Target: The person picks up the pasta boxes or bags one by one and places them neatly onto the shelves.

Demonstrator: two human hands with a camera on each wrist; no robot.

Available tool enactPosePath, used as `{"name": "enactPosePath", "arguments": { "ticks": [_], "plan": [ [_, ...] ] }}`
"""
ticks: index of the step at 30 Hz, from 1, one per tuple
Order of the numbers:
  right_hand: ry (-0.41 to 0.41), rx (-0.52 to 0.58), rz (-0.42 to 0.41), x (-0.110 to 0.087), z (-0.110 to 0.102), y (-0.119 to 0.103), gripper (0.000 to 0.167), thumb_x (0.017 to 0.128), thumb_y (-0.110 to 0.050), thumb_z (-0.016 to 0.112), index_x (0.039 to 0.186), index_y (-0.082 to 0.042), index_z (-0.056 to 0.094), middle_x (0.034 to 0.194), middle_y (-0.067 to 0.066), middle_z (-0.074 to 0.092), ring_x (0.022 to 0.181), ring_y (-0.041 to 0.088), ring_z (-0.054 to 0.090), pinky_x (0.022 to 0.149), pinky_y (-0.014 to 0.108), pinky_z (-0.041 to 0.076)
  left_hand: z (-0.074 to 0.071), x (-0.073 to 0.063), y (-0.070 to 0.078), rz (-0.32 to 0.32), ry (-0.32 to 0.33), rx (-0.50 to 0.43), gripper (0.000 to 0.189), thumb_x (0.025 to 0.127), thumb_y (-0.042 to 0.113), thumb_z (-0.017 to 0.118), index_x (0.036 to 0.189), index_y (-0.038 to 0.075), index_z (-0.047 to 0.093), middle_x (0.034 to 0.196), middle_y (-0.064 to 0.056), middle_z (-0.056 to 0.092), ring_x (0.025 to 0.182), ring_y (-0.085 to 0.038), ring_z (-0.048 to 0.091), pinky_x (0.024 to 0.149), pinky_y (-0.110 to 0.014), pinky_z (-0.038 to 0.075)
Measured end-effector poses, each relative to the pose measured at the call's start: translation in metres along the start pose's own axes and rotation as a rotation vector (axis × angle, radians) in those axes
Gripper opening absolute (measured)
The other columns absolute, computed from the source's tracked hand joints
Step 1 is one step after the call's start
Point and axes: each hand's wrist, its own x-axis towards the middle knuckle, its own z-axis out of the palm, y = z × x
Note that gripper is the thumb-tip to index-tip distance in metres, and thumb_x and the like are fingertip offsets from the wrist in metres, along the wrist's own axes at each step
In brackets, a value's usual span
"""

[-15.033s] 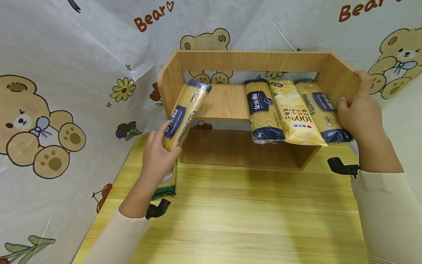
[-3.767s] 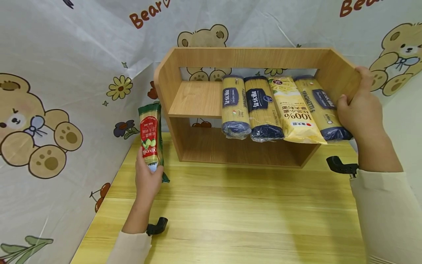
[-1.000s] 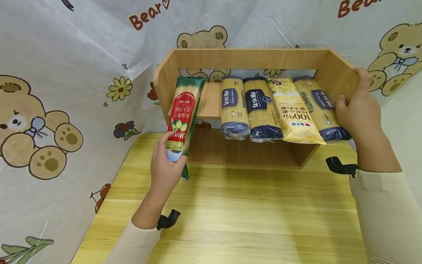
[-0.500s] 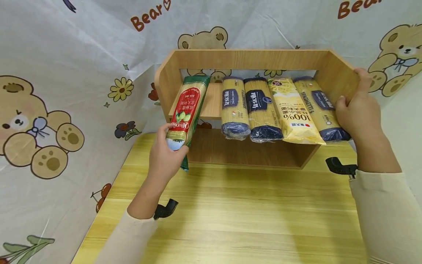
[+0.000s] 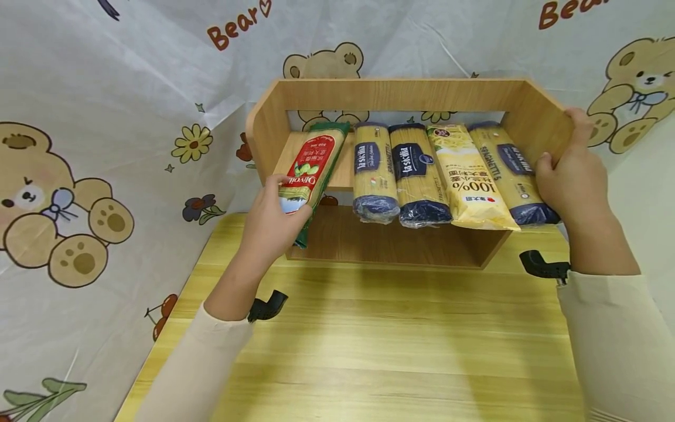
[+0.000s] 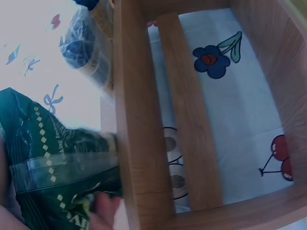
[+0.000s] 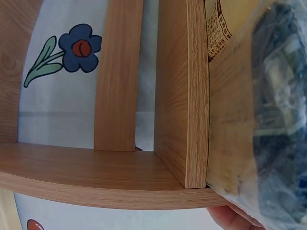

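My left hand [image 5: 276, 220] grips the lower end of a green and red spaghetti packet [image 5: 311, 159], tilted over the left part of the upper shelf [image 5: 345, 167]. In the left wrist view the packet's green wrapper [image 6: 62, 163] lies right at the shelf board's edge, with a fingertip [image 6: 103, 211] showing below. My right hand [image 5: 575, 176] holds the right side panel of the wooden rack [image 5: 401, 97]. To the packet's right lie two blue-banded spaghetti packets [image 5: 375, 187] [image 5: 422, 190], a yellow pasta packet [image 5: 471, 181] and another blue-banded spaghetti packet [image 5: 514, 176].
The rack's lower shelf [image 5: 390, 240] lies beneath the packets, bare where it shows. The rack stands at the back of a light wooden table [image 5: 395, 340]. A bear-print cloth [image 5: 158, 70] hangs behind and to the left.
Over the last second my left hand has moved up and right, bringing the green and red spaghetti packet from the rack's front left over the upper shelf. My right hand stays on the side panel.
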Motion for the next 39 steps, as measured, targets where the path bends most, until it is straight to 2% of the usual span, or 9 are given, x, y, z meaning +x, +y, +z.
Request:
{"name": "enactPosePath", "arguments": {
  "ticks": [5,10,16,22,24,29,36,39],
  "plan": [
    [0.004,0.004,-0.003,0.000,0.001,0.000,0.072,0.101,-0.032,0.033,0.156,-0.035,-0.013,0.123,0.049,0.048,0.109,0.063,0.052,0.092,0.071,0.042,-0.006,-0.001,0.002,-0.009,-0.096,0.083,0.076,0.091,0.046,0.063,0.155,0.018,0.033,0.145,-0.017,0.042,0.116,-0.033,0.050,0.085,-0.044,0.056],
    [0.006,0.001,-0.011,0.000,0.000,0.000,0.072,0.100,-0.032,0.034,0.156,-0.034,-0.013,0.123,0.049,0.048,0.108,0.064,0.052,0.091,0.071,0.042,-0.013,-0.011,-0.002,0.044,-0.137,0.130,0.081,0.093,0.057,0.060,0.159,0.021,0.030,0.159,-0.014,0.028,0.126,-0.036,0.047,0.094,-0.050,0.052],
    [0.014,0.007,-0.012,-0.001,-0.001,0.000,0.072,0.101,-0.031,0.034,0.156,-0.035,-0.012,0.122,0.050,0.048,0.108,0.064,0.052,0.091,0.071,0.041,-0.021,-0.029,-0.010,0.172,-0.130,0.135,0.075,0.093,0.062,0.059,0.155,0.024,0.039,0.163,-0.007,0.025,0.137,-0.036,0.041,0.104,-0.057,0.046],
    [0.010,0.012,-0.017,-0.002,-0.001,-0.001,0.072,0.101,-0.031,0.034,0.156,-0.033,-0.012,0.122,0.050,0.048,0.108,0.064,0.052,0.092,0.071,0.041,-0.027,-0.046,-0.026,0.308,-0.155,0.021,0.058,0.096,0.045,0.067,0.150,0.034,0.047,0.163,0.003,0.029,0.146,-0.031,0.035,0.108,-0.063,0.042],
    [0.009,0.010,-0.016,-0.002,-0.001,-0.001,0.072,0.101,-0.031,0.033,0.157,-0.033,-0.012,0.122,0.050,0.048,0.108,0.064,0.052,0.092,0.071,0.041,-0.027,-0.048,-0.030,0.354,-0.160,0.006,0.057,0.096,0.039,0.069,0.149,0.035,0.049,0.163,0.004,0.031,0.147,-0.031,0.034,0.109,-0.064,0.041],
    [0.009,0.007,-0.013,-0.002,-0.001,-0.001,0.072,0.101,-0.032,0.033,0.157,-0.033,-0.012,0.121,0.050,0.048,0.107,0.063,0.051,0.091,0.070,0.040,-0.019,-0.045,-0.036,0.439,-0.143,-0.004,0.053,0.096,0.030,0.070,0.147,0.030,0.054,0.163,0.003,0.033,0.148,-0.030,0.035,0.108,-0.059,0.044],
    [0.012,0.006,-0.012,-0.001,-0.001,0.000,0.072,0.101,-0.031,0.033,0.156,-0.034,-0.012,0.122,0.049,0.049,0.107,0.063,0.052,0.091,0.070,0.040,-0.008,-0.035,-0.035,0.465,-0.127,-0.023,0.046,0.099,0.031,0.065,0.144,0.029,0.057,0.162,0.004,0.034,0.149,-0.028,0.034,0.107,-0.055,0.047],
    [0.008,0.011,-0.009,-0.001,-0.001,-0.001,0.073,0.101,-0.031,0.034,0.156,-0.035,-0.013,0.123,0.049,0.049,0.109,0.063,0.052,0.092,0.071,0.041,-0.004,-0.031,-0.034,0.480,-0.118,-0.042,0.044,0.100,0.030,0.064,0.144,0.029,0.058,0.162,0.004,0.036,0.148,-0.027,0.035,0.103,-0.051,0.051]
  ]
}}
